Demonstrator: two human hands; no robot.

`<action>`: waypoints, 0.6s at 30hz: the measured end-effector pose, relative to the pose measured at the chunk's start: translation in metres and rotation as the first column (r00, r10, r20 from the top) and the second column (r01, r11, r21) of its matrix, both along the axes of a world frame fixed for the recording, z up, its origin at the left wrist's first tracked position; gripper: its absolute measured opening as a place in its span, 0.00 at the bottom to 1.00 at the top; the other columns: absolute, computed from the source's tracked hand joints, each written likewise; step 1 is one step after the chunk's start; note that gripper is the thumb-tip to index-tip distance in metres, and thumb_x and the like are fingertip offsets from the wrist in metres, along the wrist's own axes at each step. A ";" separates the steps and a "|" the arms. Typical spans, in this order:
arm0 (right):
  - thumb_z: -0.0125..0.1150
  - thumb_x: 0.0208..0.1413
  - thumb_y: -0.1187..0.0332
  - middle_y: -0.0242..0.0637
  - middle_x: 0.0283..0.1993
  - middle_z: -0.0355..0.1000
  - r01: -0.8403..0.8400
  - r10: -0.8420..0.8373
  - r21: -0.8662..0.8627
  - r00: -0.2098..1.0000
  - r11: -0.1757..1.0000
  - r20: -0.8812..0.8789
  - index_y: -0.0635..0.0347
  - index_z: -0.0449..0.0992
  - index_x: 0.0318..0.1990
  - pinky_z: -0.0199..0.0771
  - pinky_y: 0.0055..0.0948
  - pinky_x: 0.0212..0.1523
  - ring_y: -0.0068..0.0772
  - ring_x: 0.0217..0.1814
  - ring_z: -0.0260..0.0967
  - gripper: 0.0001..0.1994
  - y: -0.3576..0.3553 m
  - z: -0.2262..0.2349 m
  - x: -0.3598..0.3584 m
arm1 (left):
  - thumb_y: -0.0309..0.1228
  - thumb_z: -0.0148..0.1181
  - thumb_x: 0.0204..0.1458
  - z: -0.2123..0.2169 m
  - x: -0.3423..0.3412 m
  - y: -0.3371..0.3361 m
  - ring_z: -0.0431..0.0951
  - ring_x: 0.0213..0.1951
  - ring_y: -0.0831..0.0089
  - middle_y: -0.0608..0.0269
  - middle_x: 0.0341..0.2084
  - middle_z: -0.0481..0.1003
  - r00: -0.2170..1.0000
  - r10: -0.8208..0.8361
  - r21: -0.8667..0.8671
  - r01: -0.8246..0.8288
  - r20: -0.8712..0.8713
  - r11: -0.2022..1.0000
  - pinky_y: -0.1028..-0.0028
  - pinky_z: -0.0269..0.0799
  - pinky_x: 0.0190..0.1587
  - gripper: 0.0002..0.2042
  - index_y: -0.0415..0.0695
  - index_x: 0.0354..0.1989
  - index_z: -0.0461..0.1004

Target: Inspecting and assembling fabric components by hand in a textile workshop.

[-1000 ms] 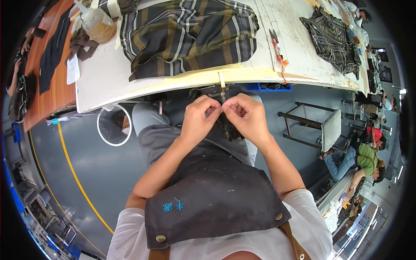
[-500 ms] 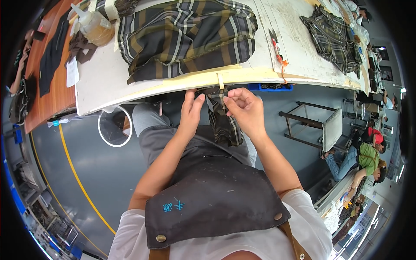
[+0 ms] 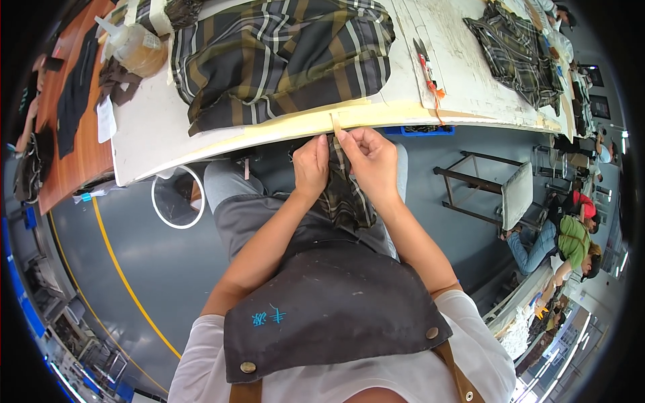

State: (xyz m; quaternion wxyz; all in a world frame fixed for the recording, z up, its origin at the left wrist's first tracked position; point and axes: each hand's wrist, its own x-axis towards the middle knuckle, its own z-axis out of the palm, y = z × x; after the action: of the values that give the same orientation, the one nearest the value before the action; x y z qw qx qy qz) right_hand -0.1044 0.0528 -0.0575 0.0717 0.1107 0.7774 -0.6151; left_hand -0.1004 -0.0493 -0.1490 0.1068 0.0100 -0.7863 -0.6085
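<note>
Just below the table's front edge, my left hand (image 3: 312, 166) and my right hand (image 3: 371, 160) pinch a narrow dark plaid fabric piece (image 3: 342, 199) from its two sides. The piece hangs down over my lap. A thin pale strip (image 3: 335, 121) crosses the table edge and runs down to my fingertips. Both thumbs lie at the piece's upper end, and the fingers behind it are partly hidden. Beyond the edge, a large plaid cloth (image 3: 282, 60) in black, olive and white lies spread on the white table (image 3: 151, 144).
Thread snips (image 3: 423, 59) with an orange cord lie right of the cloth. Another plaid piece (image 3: 514, 57) is farther right. At the left stands a squeeze bottle (image 3: 138, 48) of amber liquid. A round bin (image 3: 178, 197) and a stool (image 3: 516, 197) stand on the floor.
My left hand has moved right and its fingers have closed on the plaid piece. My right hand has shifted slightly left and up toward the table edge.
</note>
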 end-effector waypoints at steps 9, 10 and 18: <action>0.57 0.52 0.75 0.23 0.23 0.66 0.027 0.009 -0.351 0.995 0.936 0.102 0.62 0.72 0.32 0.58 0.13 0.20 0.10 0.21 0.59 0.01 0.006 0.006 0.008 | 0.30 0.43 0.57 -0.007 -0.004 -0.002 0.67 0.18 0.49 0.46 0.13 0.65 0.999 -0.011 -0.025 0.010 -0.039 1.000 0.62 0.61 0.23 0.15 0.34 0.22 0.68; 0.57 0.52 0.75 0.23 0.23 0.66 0.029 0.007 -0.352 0.995 0.935 0.101 0.62 0.72 0.32 0.58 0.13 0.20 0.10 0.21 0.59 0.01 0.005 0.005 0.006 | 0.30 0.43 0.57 -0.006 -0.004 -0.002 0.67 0.18 0.49 0.46 0.13 0.66 0.999 -0.010 -0.036 0.009 -0.039 0.999 0.61 0.62 0.23 0.15 0.34 0.22 0.69; 0.57 0.52 0.71 0.22 0.24 0.66 0.042 -0.013 -0.326 0.996 0.945 0.089 0.60 0.72 0.32 0.55 0.12 0.20 0.10 0.22 0.57 0.04 0.001 -0.010 0.002 | 0.31 0.43 0.57 -0.004 -0.004 -0.004 0.68 0.19 0.47 0.45 0.14 0.66 0.999 -0.007 -0.104 0.003 -0.032 0.995 0.60 0.62 0.23 0.15 0.35 0.22 0.69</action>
State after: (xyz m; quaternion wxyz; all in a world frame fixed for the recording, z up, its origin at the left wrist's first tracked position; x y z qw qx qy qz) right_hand -0.1028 0.0541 -0.0672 0.1137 0.1344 0.6591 -0.7312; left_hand -0.1047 -0.0529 -0.1534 0.1183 -0.0073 -0.8151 -0.5671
